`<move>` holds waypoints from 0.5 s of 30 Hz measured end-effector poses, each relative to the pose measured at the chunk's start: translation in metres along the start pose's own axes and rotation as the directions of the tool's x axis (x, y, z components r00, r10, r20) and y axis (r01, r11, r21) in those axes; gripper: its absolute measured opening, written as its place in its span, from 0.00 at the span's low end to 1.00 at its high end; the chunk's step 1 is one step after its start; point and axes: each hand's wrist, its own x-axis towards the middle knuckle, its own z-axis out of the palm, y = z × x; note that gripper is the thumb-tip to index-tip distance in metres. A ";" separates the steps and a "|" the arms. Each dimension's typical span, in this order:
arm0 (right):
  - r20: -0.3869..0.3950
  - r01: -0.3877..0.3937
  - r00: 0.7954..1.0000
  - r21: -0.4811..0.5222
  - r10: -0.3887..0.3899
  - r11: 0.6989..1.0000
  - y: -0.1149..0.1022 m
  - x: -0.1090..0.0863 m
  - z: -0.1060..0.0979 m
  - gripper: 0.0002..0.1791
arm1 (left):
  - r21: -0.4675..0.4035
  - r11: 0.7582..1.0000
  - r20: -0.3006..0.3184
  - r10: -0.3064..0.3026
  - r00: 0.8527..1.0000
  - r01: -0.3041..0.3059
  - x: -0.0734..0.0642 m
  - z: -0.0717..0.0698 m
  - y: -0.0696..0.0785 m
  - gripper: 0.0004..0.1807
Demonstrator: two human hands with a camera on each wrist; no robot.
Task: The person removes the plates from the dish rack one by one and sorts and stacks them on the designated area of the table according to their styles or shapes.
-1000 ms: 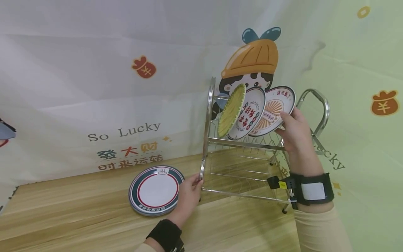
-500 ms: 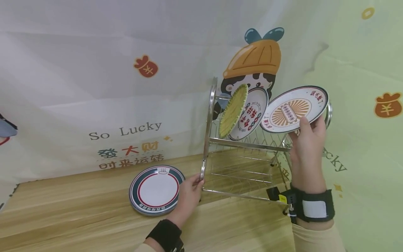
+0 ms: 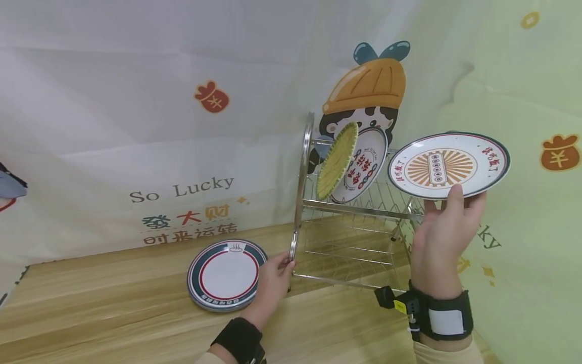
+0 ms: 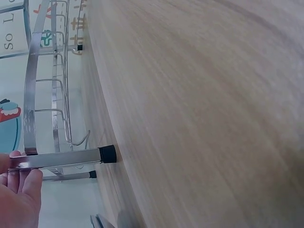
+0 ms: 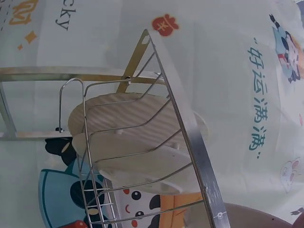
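Observation:
My right hand pinches the near rim of a white plate with an orange sunburst print, thumb on top and fingers beneath. The plate lies nearly level, beside and above the right end of a two-tier metal dish rack. My left hand grips the rack's front left leg; the left wrist view shows fingers around that metal leg. On the upper tier, a yellow leaf-patterned plate leans upright beside a white plate with red characters. The right wrist view shows plate undersides behind the wires.
A green-rimmed plate lies on top of a small stack on the wooden table, left of my left hand. A printed cloth backdrop stands close behind the rack and along its right side.
My right hand has lifted the sunburst plate out of the rack's upper tier, moved it right and tipped it from upright to nearly flat. My left hand stays on the rack leg.

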 end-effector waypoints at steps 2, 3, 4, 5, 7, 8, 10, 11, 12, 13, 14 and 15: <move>-0.009 0.025 1.000 0.049 -0.024 0.998 -0.001 -0.004 0.000 0.23 | 0.002 1.000 0.000 0.000 1.000 0.000 -0.001 0.000 -0.001 0.13; -0.010 0.034 0.999 0.066 -0.033 0.997 -0.001 -0.006 0.000 0.23 | 0.000 1.000 -0.001 0.008 1.000 -0.008 -0.001 0.000 -0.001 0.13; -0.016 0.046 0.999 0.081 -0.045 0.996 -0.001 -0.009 -0.001 0.23 | 0.000 1.000 -0.002 0.008 1.000 -0.008 -0.001 0.000 -0.001 0.13; -0.025 0.058 0.998 0.098 -0.056 0.993 -0.001 -0.011 -0.001 0.22 | -0.005 1.000 -0.004 0.009 1.000 -0.009 -0.001 0.000 -0.001 0.13; -0.051 0.082 0.996 0.122 -0.076 0.989 -0.002 -0.017 -0.001 0.21 | -0.008 1.000 -0.008 0.015 1.000 -0.015 -0.001 0.000 -0.001 0.13; -0.063 0.093 0.994 0.133 -0.085 0.987 -0.002 -0.019 -0.002 0.21 | -0.007 1.000 -0.011 0.020 1.000 -0.020 0.000 0.000 -0.001 0.13; -0.080 0.109 0.992 0.156 -0.097 0.982 -0.003 -0.025 -0.004 0.21 | 0.002 1.000 -0.015 0.021 1.000 -0.021 0.000 0.001 -0.002 0.12; -0.082 0.109 0.992 0.169 -0.096 0.980 -0.004 -0.028 -0.005 0.21 | 0.006 1.000 -0.016 0.021 1.000 -0.021 0.000 0.001 -0.002 0.13; -0.083 0.102 0.993 0.179 -0.089 0.978 -0.005 -0.031 -0.006 0.21 | 0.009 1.000 -0.018 0.022 1.000 -0.022 0.000 0.001 -0.003 0.13; -0.080 0.090 0.994 0.192 -0.076 0.977 -0.007 -0.033 -0.007 0.21 | 0.010 1.000 -0.017 0.018 1.000 -0.018 0.000 0.002 -0.003 0.13; -0.078 0.077 0.995 0.202 -0.062 0.976 -0.007 -0.036 -0.008 0.21 | 0.012 1.000 -0.018 0.020 1.000 -0.020 0.000 0.002 -0.003 0.13; -0.076 0.062 0.996 0.208 -0.047 0.976 -0.008 -0.038 -0.009 0.21 | 0.011 1.000 -0.018 0.017 1.000 -0.017 0.000 0.001 -0.004 0.13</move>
